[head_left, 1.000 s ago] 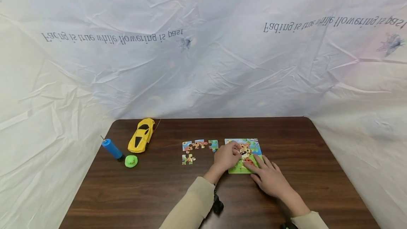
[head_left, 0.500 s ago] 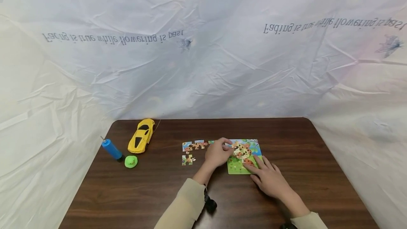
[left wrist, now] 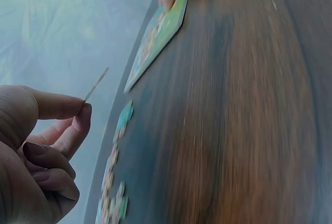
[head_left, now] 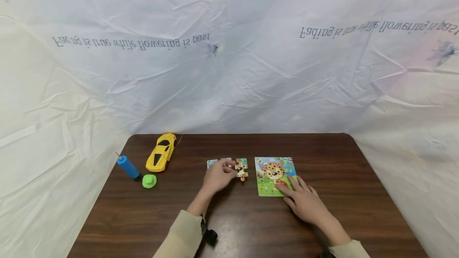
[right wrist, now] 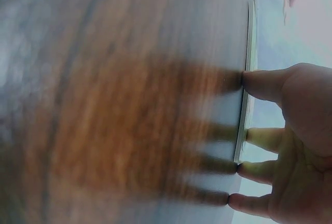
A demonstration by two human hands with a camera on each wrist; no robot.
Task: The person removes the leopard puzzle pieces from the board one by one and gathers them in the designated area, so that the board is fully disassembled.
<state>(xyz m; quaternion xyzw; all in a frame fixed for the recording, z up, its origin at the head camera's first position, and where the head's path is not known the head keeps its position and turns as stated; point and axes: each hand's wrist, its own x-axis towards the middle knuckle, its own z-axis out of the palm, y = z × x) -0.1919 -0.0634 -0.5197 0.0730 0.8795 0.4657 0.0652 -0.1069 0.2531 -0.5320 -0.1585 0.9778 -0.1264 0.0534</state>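
My left hand (head_left: 218, 176) pinches a jigsaw puzzle piece (head_left: 241, 170) with part of a spotted animal face on it. Edge-on in the left wrist view, this thin piece (left wrist: 97, 84) sticks out from the thumb and finger, raised off the table. Loose puzzle pieces (left wrist: 124, 115) lie in a row underneath, partly hidden by the hand in the head view. To their right is a square leopard picture board (head_left: 265, 188). My right hand (head_left: 308, 204) rests with spread fingers on its lower right part, some fingertips reaching past the edge.
On the left of the brown wooden table (head_left: 251, 226) are a yellow toy car (head_left: 161, 152), a blue cylinder (head_left: 127, 166) with a thin tip, and a small green toy (head_left: 149, 181). A white printed sheet (head_left: 229, 71) hangs behind and around the table.
My left hand has moved left, away from the leopard board, carrying the puzzle piece over to the loose pieces. The board's face is now largely uncovered. My right hand has stayed in place.
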